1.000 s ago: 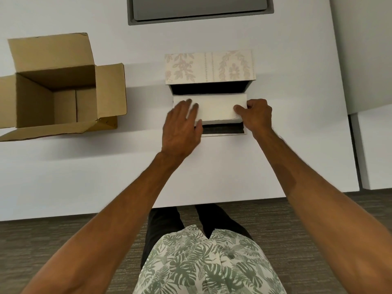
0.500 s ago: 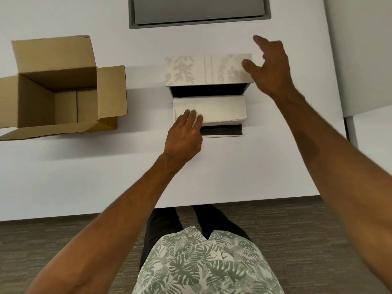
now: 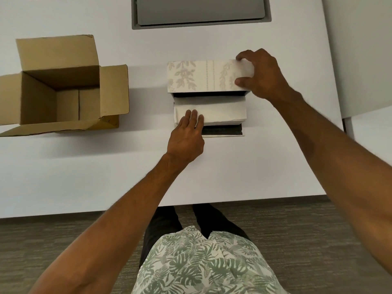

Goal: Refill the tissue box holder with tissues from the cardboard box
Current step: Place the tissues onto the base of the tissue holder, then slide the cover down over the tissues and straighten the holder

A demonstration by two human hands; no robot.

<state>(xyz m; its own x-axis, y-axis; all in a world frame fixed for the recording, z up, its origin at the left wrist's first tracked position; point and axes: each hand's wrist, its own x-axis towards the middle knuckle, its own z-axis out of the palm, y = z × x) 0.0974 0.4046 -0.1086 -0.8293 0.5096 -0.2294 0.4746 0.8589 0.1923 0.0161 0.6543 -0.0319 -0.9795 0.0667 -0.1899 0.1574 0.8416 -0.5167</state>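
Observation:
The tissue box holder lies open on the white table, its dark inside showing at the near edge. A white stack of tissues rests in it. Its leaf-patterned lid stands raised at the far side. My right hand grips the lid's right end, fingers over the top edge and thumb on the patterned face. My left hand lies flat, fingers together, pressing on the near left part of the tissues. The cardboard box sits open at the left, with nothing visible inside.
A grey recessed panel is set into the table at the far side. The table's near edge runs just in front of my legs, with carpet below. A second white surface lies to the right.
My right hand left the tissue stack's right end, rose to the far right and has now closed on the lid's right end. My left hand stayed on the tissues.

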